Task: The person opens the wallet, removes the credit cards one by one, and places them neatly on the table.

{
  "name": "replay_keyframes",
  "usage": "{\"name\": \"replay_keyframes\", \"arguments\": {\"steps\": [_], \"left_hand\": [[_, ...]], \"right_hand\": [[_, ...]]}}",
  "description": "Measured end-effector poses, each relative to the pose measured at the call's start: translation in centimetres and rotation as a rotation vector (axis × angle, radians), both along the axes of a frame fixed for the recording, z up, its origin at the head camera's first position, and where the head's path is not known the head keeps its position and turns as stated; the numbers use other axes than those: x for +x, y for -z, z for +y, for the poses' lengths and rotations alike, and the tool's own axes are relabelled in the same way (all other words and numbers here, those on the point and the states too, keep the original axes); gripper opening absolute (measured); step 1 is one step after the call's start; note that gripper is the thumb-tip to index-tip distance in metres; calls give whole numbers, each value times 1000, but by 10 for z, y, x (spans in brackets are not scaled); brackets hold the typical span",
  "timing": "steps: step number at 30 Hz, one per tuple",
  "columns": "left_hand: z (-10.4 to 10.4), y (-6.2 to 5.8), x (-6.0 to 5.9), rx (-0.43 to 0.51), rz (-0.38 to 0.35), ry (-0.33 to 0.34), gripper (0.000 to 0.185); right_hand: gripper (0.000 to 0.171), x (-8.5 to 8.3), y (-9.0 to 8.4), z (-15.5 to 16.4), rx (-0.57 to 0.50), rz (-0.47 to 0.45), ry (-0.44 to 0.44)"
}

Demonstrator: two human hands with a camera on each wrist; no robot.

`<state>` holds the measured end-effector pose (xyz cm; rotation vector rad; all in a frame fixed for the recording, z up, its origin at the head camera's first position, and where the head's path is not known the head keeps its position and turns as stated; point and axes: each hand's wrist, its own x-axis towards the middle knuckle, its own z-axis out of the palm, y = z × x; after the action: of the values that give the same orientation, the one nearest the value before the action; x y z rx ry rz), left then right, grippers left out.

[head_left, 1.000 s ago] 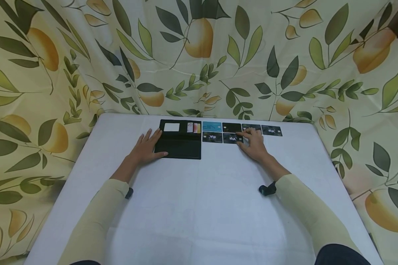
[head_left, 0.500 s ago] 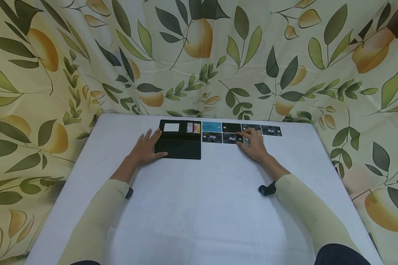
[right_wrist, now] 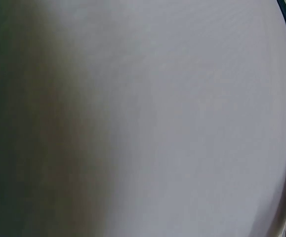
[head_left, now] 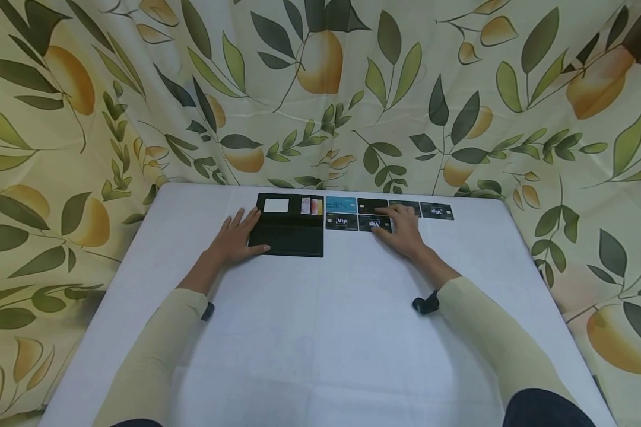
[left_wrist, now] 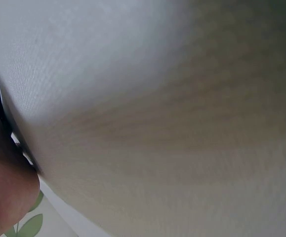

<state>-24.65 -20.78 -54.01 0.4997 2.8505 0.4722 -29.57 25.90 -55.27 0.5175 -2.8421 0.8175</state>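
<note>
An open black card wallet [head_left: 294, 240] lies flat at the back of the table, with a white card [head_left: 276, 205] and colourful cards [head_left: 312, 206] in its upper half. My left hand [head_left: 232, 240] rests spread on the wallet's left edge. To the wallet's right are two rows of cards: a blue card [head_left: 341, 204], a plain black card [head_left: 370, 205] and dark Vip cards [head_left: 342, 221]. Over the lower row's right-hand Vip card [head_left: 374, 223] reaches my right hand [head_left: 404, 233], thumb at its lower edge and a fingertip near its upper edge. This hand partly covers another dark card [head_left: 412, 206] behind.
One more dark card [head_left: 437, 211] lies at the right end of the upper row. The white-covered table [head_left: 310, 332] ends just behind the cards, against a patterned curtain [head_left: 320, 118]. Both wrist views show mostly blurred white cloth.
My right hand has shifted slightly left, its thumb and fingertip moving from the lower Vip card's right end toward its middle. The left hand and the wallet have stayed put.
</note>
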Motion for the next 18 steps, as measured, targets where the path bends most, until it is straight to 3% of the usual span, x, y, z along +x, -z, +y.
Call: {"name": "replay_keyframes", "arguments": {"steps": [18], "left_hand": [[0,3,-2,-12,-4,-2,106]], "right_hand": [[61,-8,-8,-43,-41,-40,-75]]}}
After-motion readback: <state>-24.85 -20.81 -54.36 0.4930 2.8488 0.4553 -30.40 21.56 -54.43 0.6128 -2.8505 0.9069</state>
